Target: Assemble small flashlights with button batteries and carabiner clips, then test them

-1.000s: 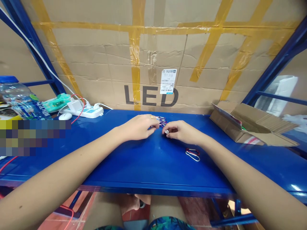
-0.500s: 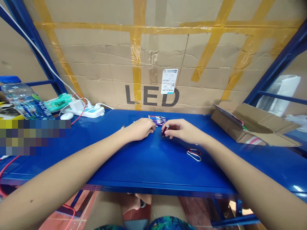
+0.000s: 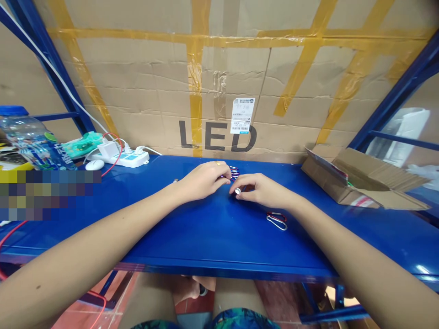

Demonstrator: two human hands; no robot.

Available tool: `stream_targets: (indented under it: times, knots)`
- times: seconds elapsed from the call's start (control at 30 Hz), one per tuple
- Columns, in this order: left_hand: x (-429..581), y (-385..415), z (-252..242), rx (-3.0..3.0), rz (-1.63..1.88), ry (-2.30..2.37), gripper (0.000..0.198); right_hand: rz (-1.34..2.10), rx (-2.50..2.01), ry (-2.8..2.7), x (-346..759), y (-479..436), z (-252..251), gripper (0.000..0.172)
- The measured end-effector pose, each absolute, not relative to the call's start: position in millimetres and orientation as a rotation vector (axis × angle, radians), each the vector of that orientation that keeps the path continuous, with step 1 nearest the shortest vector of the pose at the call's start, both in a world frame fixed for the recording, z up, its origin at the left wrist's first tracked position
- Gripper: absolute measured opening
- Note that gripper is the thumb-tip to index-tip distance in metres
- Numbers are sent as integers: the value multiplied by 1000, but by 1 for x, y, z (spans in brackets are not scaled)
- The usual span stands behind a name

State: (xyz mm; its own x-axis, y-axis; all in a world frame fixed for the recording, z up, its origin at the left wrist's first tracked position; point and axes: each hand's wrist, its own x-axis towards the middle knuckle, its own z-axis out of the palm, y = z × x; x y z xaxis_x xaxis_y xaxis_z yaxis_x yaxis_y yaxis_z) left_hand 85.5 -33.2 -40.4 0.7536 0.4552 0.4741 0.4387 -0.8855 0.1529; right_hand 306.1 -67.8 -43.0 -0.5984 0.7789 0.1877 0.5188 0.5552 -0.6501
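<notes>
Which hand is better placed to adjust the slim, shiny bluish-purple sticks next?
Probably the left hand: it is over or beside the slim bluish-purple sticks, partly hiding them. The right hand, though close, holds a small object with a round whitish end.

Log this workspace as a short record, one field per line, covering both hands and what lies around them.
Left hand: fingers curled, beside slim pen-like items; contact unclear
Right hand: thumb and fingers pinching a small object with a pale round end
Pen-like items: bunched, partly hidden by the left hand
Near the right forearm: red carabiner and silver carabiner, lying together
Right side: open cardboard box
Left side: bottle with blue cap, white power strip
Surface: blue table
Behind: taped carton marked LED
</notes>
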Motion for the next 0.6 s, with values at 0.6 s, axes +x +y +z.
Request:
stream_targets:
  times: [0.6]
  knots:
    - [85,-42,-34,2922,874,683,17,897,-1098,-2239,312,-59,-49,19]
